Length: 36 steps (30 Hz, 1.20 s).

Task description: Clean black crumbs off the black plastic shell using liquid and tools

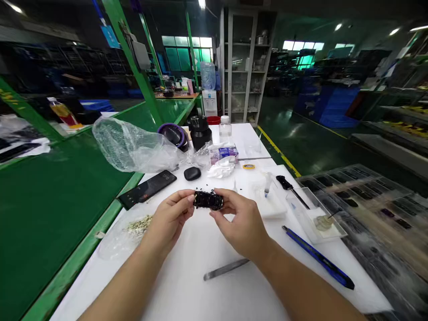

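One view, head: left hand and right hand, each closed in a fingertip pinch, hold opposite ends of a black piece above white tabletop spreading below; phone at left edge, blue cutter near right.

No wording could be read for sure. Phone screen showed pale digits, skewed and too small to make out. Purple tissue pack carried print, too blurred. Yellow marks on the green beam at left were also unreadable.
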Tool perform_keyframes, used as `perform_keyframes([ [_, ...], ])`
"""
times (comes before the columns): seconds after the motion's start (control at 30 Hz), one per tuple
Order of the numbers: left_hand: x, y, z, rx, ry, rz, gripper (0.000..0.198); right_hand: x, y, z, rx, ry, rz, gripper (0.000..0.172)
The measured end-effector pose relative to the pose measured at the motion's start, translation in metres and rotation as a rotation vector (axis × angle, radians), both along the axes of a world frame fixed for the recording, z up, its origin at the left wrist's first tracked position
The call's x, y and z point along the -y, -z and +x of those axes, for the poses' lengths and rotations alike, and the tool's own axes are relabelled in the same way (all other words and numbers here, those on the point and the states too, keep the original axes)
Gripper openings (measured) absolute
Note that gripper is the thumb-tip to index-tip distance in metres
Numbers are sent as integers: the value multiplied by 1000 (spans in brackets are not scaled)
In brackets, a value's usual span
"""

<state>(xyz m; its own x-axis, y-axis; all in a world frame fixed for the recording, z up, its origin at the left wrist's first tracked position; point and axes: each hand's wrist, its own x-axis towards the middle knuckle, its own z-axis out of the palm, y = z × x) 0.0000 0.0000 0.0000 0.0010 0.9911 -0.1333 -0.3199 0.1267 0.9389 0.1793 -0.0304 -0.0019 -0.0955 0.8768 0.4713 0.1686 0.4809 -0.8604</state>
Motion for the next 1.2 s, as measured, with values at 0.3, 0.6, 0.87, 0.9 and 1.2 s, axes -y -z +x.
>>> perform_keyframes([
  [0.3,4,-4,-4,-19,34,12,26,1,-2,1,24,26,9,43],
  [0.6,2,0,-5,-204,-51,54,24,1,-4,0,-7,-1,-29,43],
  [0.87,2,0,-7,-195,-91,111,22,-2,-6,1,-138,-53,-181,39],
  [0.9,2,0,-7,-198,-89,116,22,-2,-6,1,-149,-57,-195,39],
  [1.2,6,-3,-6,-202,-35,144,22,-1,-7,0,-136,-46,-201,39],
])
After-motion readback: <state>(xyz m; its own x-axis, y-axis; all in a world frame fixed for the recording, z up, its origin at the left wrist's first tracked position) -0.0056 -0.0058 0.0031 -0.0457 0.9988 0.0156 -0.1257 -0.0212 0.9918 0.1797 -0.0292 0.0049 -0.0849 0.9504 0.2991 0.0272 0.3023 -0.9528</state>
